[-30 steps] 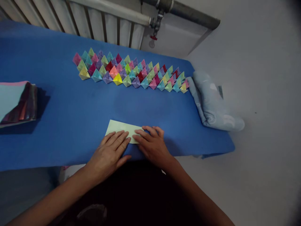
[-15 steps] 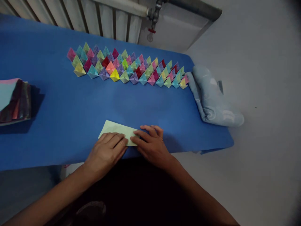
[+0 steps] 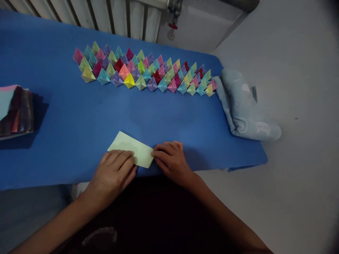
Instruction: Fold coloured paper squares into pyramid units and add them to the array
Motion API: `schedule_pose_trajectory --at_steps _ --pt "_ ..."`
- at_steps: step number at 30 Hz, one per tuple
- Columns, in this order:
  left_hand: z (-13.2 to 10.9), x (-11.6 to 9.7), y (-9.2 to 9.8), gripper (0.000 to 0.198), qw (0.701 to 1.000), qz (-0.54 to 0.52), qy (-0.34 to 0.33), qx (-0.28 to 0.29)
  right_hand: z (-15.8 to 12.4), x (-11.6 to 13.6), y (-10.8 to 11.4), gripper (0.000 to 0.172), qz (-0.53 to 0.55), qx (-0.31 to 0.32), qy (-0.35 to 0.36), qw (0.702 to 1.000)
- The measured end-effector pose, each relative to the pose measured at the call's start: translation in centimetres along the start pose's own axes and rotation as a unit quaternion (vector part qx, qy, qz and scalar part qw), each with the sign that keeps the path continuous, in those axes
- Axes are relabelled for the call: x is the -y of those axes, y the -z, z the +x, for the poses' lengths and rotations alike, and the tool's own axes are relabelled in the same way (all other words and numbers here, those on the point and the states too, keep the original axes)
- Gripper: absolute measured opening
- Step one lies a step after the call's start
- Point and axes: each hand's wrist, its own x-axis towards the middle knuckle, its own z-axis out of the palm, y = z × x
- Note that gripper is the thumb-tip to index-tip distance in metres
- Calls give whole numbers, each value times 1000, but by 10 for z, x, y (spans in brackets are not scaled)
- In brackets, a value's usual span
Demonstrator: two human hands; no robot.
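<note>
A pale green folded paper (image 3: 129, 146) lies flat near the front edge of the blue table (image 3: 66, 116). My left hand (image 3: 112, 173) rests on its near left part, fingers stretched flat on it. My right hand (image 3: 169, 158) sits at the paper's right end, fingers curled, their tips touching the edge. Whether they pinch the paper I cannot make out.
Several rows of small folded paper shapes (image 3: 143, 72) in many colours stand across the back of the table. A stack of coloured sheets (image 3: 14, 109) lies at the left edge. A light blue rolled cloth (image 3: 243, 107) hangs at the table's right end. A radiator (image 3: 106, 14) runs behind.
My hands have slid apart along the paper, left hand leftward, right hand to its right end. The paper now lies slightly turned. The view shifted a little.
</note>
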Motion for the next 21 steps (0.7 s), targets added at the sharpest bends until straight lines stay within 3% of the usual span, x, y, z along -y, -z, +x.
schedule_pose_trajectory --at_steps 6,21 --pt "2 -5 -3 13 999 26 25 9 5 -5 -1 17 48 -7 -30 998" --pt "7 -11 -7 20 989 -40 140 14 18 -3 2 6 133 12 -130 983"
